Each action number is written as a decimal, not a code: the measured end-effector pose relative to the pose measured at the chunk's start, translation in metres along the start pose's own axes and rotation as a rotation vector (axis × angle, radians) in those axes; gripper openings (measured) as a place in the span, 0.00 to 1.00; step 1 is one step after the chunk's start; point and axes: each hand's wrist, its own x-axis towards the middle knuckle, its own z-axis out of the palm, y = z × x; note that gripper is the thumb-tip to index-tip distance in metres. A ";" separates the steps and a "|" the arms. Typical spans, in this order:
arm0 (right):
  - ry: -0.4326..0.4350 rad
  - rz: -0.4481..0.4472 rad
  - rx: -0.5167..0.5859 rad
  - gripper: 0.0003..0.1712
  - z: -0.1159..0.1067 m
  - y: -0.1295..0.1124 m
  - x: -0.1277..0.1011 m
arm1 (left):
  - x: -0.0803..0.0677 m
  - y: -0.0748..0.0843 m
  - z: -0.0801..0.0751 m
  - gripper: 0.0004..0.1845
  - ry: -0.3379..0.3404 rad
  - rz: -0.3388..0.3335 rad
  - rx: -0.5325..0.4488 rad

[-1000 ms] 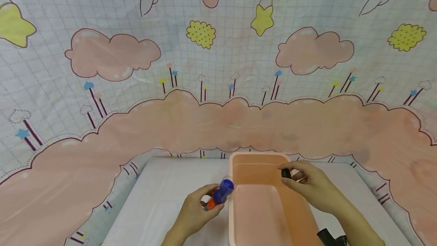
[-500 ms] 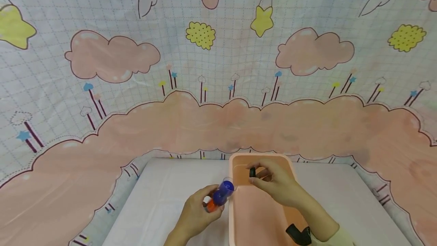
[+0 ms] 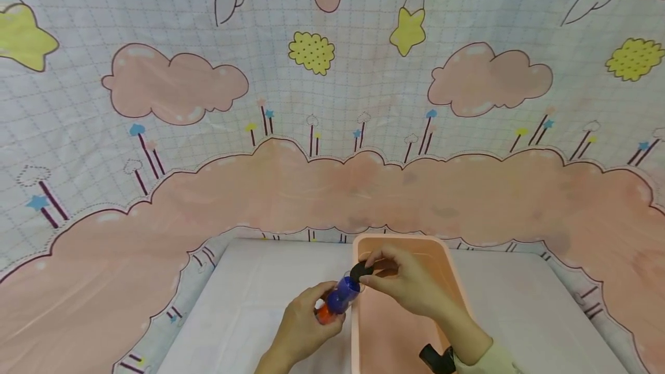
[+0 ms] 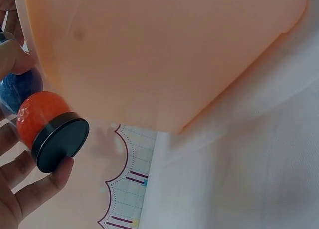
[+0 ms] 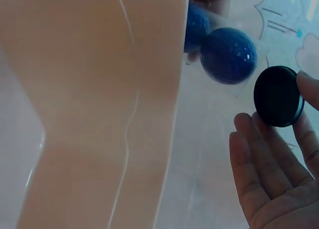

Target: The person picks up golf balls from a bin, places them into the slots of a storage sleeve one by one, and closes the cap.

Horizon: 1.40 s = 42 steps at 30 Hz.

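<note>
My left hand (image 3: 303, 325) grips a clear tube (image 3: 347, 288) with balls inside, tilted with its upper end toward the right. Two blue balls (image 5: 228, 55) fill the upper part, and an orange ball (image 4: 41, 113) lies at the lower end, closed by a black cap (image 4: 62, 143) that a fingertip touches. My right hand (image 3: 407, 283) pinches a round black lid (image 3: 361, 271) between thumb and fingers. In the head view the lid is at the tube's upper end; the right wrist view shows it just off the nearest blue ball. Whether it touches the rim, I cannot tell.
A peach plastic bin (image 3: 355, 328) stands on the white table (image 3: 280, 273), under the right arm and just right of the tube. A black device (image 3: 438, 358) sits at my right wrist. Behind hangs a patterned cloth (image 3: 332, 189).
My right hand has moved left across the bin, bringing the black lid from its right side to the tube's upper end. The left hand and tube have stayed almost in place.
</note>
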 end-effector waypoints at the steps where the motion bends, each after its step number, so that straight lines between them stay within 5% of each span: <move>1: -0.002 0.000 -0.003 0.13 0.001 0.001 0.000 | 0.000 0.000 0.001 0.29 0.003 0.001 0.004; 10: -0.050 -0.010 -0.042 0.11 0.006 0.006 -0.001 | -0.003 0.003 0.004 0.29 0.023 0.012 0.031; 19: -0.091 -0.057 -0.159 0.21 0.007 0.005 -0.002 | -0.004 0.006 0.007 0.28 0.111 0.044 0.130; 29: -0.093 -0.088 -0.300 0.22 0.011 0.001 -0.003 | -0.004 0.006 0.005 0.27 0.108 0.065 0.165; 42: -0.047 -0.120 -0.277 0.24 0.014 0.004 -0.001 | -0.004 0.005 0.003 0.28 0.119 0.101 0.169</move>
